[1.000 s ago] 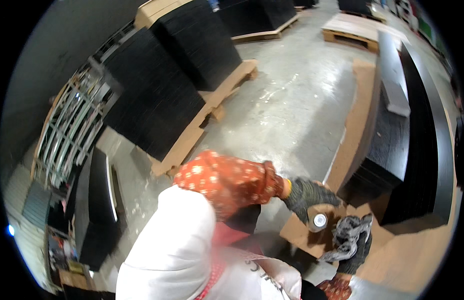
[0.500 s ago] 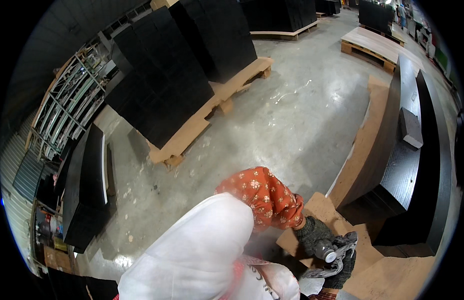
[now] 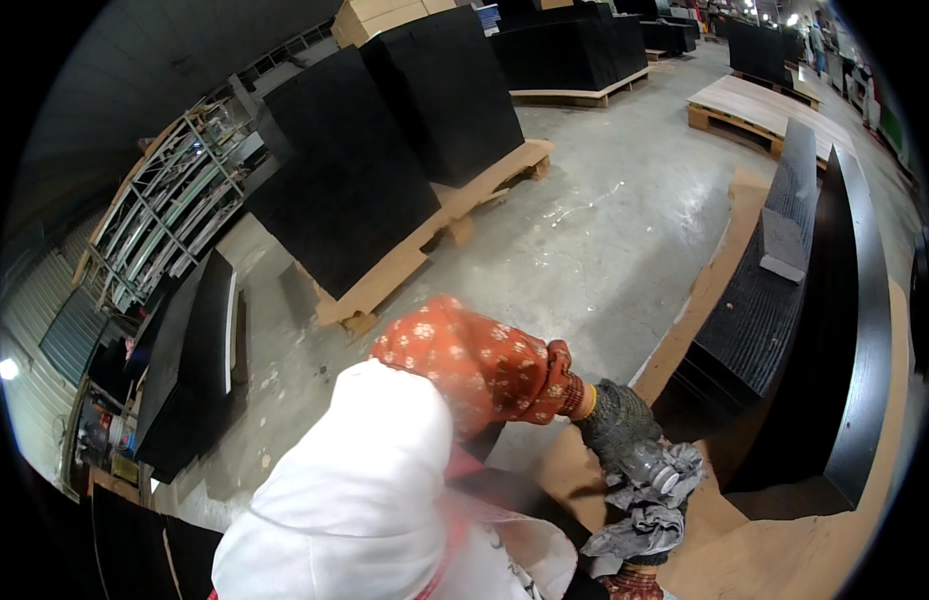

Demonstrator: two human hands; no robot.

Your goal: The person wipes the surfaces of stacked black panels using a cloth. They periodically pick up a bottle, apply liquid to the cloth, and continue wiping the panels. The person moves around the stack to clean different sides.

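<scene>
My left hand (image 3: 617, 418), in a dark grey knit glove below an orange flowered sleeve, is wrapped round a small clear bottle (image 3: 645, 464). The bottle is tilted, its pale cap end pointing down at a crumpled grey rag (image 3: 640, 528). Gripping that rag from below is my right hand (image 3: 653, 560), also gloved and mostly covered by the cloth. Both hands are close together over brown cardboard (image 3: 755, 560). Just beyond them lie long black wood-grain panels (image 3: 750, 335), with a grey block (image 3: 783, 246) resting on top of one stack.
Tall black stacks (image 3: 350, 180) stand on a cardboard-covered pallet (image 3: 385, 285) across the grey floor. A low black stack (image 3: 190, 360) and a metal rack (image 3: 165, 210) are at the left. Another pallet (image 3: 755, 105) with pale boards lies at the back right.
My view has shifted, so the panels and stacks sit differently. The bottle and rag have stayed together in my hands, and the rag is bunched more beneath the bottle.
</scene>
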